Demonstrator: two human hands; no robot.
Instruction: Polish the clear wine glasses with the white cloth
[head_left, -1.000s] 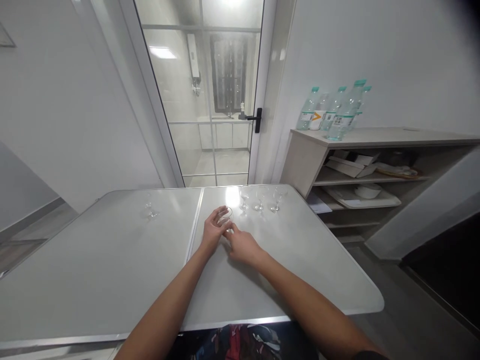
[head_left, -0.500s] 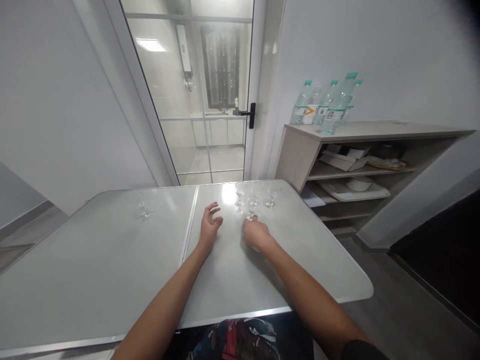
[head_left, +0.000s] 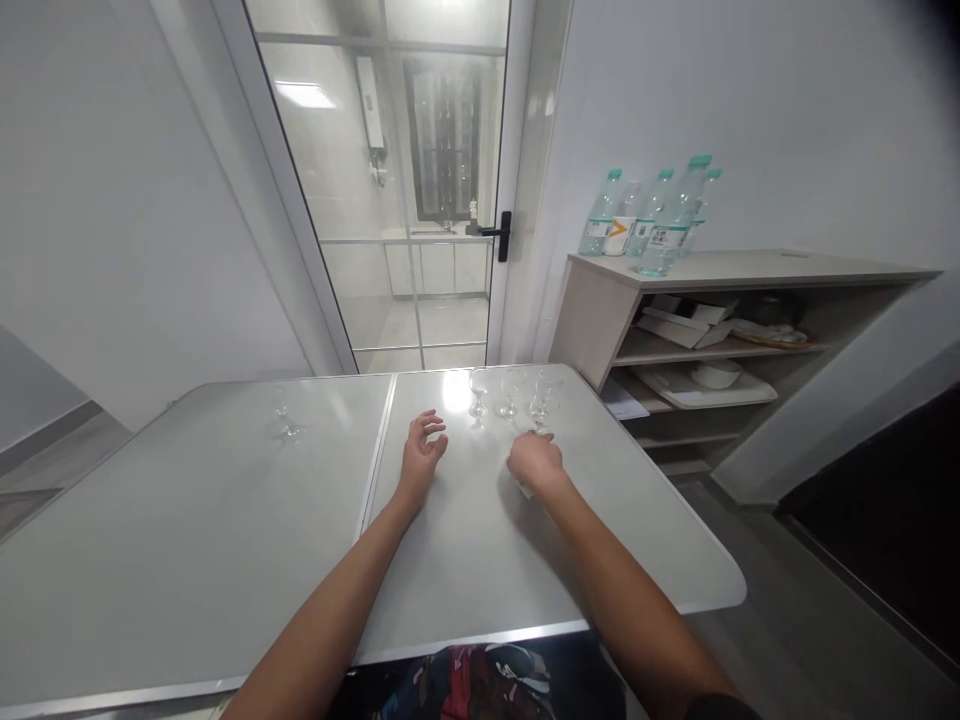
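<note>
My right hand [head_left: 534,462] is closed on a small clear stemmed glass [head_left: 539,411], whose bowl shows just past my knuckles. It is low over the grey table [head_left: 480,560], right in front of a row of three similar glasses [head_left: 510,390] near the far edge. My left hand [head_left: 421,455] rests on the table to the left with its fingers loosely curled and apart, holding nothing. One more stemmed glass [head_left: 287,425] stands alone on the table's left half.
A seam [head_left: 373,480] splits the table into two halves. A glass door with a black handle [head_left: 504,235] is behind it. At the right stands a wooden shelf unit [head_left: 600,320] with several water bottles [head_left: 652,215] on top and papers and dishes inside.
The glass passed from my left hand to my right, which carried it rightward to the front of the row. My left hand let go and opened.
</note>
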